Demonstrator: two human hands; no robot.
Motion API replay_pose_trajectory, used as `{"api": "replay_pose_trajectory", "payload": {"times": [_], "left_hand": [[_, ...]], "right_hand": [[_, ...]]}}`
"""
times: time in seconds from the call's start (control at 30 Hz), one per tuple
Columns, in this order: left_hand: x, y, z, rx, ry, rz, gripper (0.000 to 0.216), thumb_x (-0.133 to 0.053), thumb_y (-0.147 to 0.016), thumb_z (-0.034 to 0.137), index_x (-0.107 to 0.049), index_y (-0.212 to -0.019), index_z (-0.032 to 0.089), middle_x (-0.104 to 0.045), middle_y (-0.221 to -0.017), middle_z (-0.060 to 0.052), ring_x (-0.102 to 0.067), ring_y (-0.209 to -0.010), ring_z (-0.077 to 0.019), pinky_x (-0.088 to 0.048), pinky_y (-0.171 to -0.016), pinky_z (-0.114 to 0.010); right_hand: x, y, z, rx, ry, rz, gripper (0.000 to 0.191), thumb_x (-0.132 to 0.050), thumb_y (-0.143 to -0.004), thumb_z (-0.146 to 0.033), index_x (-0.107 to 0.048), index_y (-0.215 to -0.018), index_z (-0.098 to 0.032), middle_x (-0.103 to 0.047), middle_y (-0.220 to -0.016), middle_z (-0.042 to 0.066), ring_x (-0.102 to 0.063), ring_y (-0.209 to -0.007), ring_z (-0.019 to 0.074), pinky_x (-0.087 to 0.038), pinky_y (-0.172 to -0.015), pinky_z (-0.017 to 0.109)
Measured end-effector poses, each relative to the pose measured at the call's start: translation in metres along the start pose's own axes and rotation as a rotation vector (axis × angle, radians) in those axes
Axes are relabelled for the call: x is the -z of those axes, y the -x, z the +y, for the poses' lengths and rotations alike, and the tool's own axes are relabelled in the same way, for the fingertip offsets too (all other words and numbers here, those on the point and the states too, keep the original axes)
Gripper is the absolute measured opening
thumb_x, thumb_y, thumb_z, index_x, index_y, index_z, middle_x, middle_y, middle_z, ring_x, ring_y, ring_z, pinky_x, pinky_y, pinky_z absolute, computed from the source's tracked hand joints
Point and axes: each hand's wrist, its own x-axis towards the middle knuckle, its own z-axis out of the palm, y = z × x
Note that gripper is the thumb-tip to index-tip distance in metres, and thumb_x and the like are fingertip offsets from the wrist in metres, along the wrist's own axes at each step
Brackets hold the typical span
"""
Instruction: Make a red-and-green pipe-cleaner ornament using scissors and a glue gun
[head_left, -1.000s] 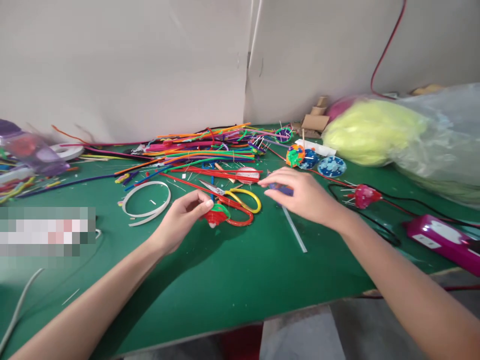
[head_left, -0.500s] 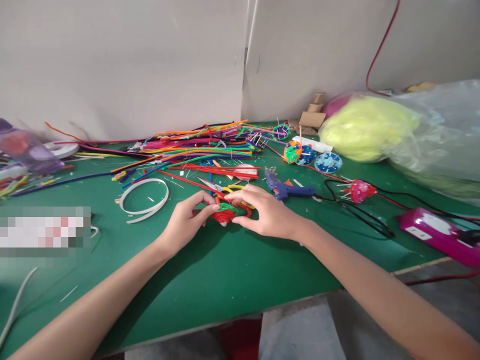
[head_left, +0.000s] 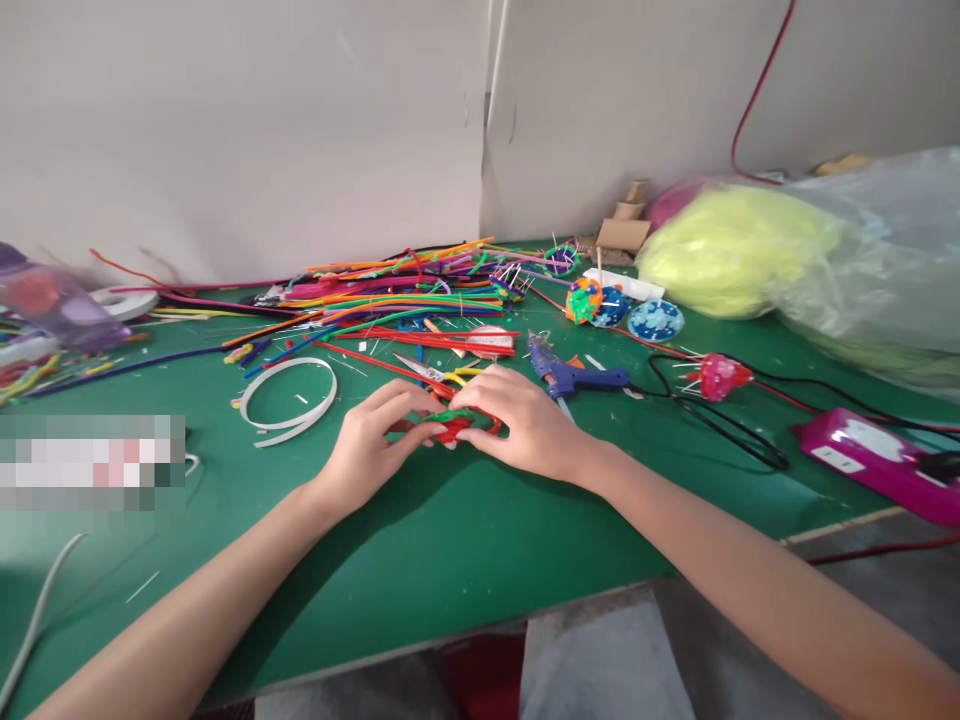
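Note:
Both hands meet over a small red pipe-cleaner strawberry shape (head_left: 452,430) with a green top (head_left: 450,414). My left hand (head_left: 382,432) pinches its left side between thumb and fingers. From the right, my right hand (head_left: 517,425) grips it the same way, and its fingers cover part of the green top. A red pipe cleaner (head_left: 496,424) loops out beside the right thumb. Just beyond the hands lie scissors (head_left: 424,369) with yellow handles, partly hidden by the right hand. A blue glue gun (head_left: 574,377) rests to their right.
Bundles of coloured pipe cleaners (head_left: 405,300) lie along the wall. A white strip coil (head_left: 334,385) sits at left, near a purple bottle (head_left: 64,300). At right are finished-looking round pieces (head_left: 655,321), a pink piece (head_left: 721,378), a magenta power strip (head_left: 877,465) and a plastic bag (head_left: 885,260).
The strawberry shape has tipped, so less of its red side shows. The left thumb has shifted further across its front, and the right fingers have closed in over the green top.

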Motion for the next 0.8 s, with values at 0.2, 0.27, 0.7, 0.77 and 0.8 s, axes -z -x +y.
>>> {"api": "replay_pose_trajectory", "payload": {"times": [0.2, 0.27, 0.7, 0.77, 0.8], "left_hand": [[-0.0027, 0.0000, 0.0009, 0.019, 0.031, 0.023, 0.012, -0.064, -0.085, 0.028, -0.069, -0.093, 0.020, -0.063, -0.094, -0.006, -0.065, -0.071, -0.0138, -0.060, -0.062, -0.025], [-0.0029, 0.0000, 0.0009, 0.022, 0.047, 0.033, 0.012, -0.064, -0.085, 0.027, -0.069, -0.094, 0.021, -0.063, -0.093, -0.006, -0.065, -0.071, -0.0137, -0.059, -0.061, -0.025], [-0.0012, -0.0026, 0.0006, -0.086, -0.135, 0.069, 0.010, -0.064, -0.085, 0.029, -0.069, -0.089, 0.021, -0.061, -0.096, -0.007, -0.061, -0.087, -0.0175, -0.056, -0.066, -0.026], [-0.0004, -0.0031, -0.0005, -0.105, -0.132, 0.055, 0.010, -0.065, -0.084, 0.029, -0.070, -0.090, 0.022, -0.061, -0.097, -0.007, -0.061, -0.087, -0.0175, -0.055, -0.065, -0.026], [0.0001, -0.0032, -0.0008, -0.110, -0.123, 0.045, 0.010, -0.066, -0.084, 0.029, -0.069, -0.090, 0.022, -0.061, -0.097, -0.007, -0.060, -0.086, -0.0173, -0.055, -0.064, -0.025]], "right_hand": [[-0.0004, -0.0007, -0.0004, 0.004, -0.007, -0.003, 0.013, -0.060, -0.089, -0.022, -0.059, -0.102, -0.023, -0.067, -0.101, 0.006, -0.056, -0.098, 0.0214, -0.046, -0.089, 0.039], [-0.0005, -0.0009, -0.0007, 0.001, -0.002, 0.000, 0.013, -0.059, -0.089, -0.021, -0.059, -0.102, -0.022, -0.067, -0.100, 0.006, -0.056, -0.097, 0.0217, -0.047, -0.089, 0.039], [-0.0021, 0.0004, -0.0004, 0.011, 0.005, 0.019, 0.014, -0.061, -0.088, -0.021, -0.059, -0.102, -0.023, -0.065, -0.099, 0.006, -0.057, -0.097, 0.0219, -0.049, -0.088, 0.040], [-0.0026, 0.0007, -0.0008, 0.010, -0.003, 0.010, 0.013, -0.060, -0.088, -0.020, -0.058, -0.101, -0.023, -0.065, -0.099, 0.006, -0.057, -0.097, 0.0220, -0.048, -0.088, 0.041], [-0.0029, 0.0010, -0.0011, 0.007, -0.010, 0.006, 0.014, -0.060, -0.088, -0.020, -0.058, -0.101, -0.024, -0.065, -0.099, 0.005, -0.057, -0.097, 0.0220, -0.048, -0.088, 0.041]]}}
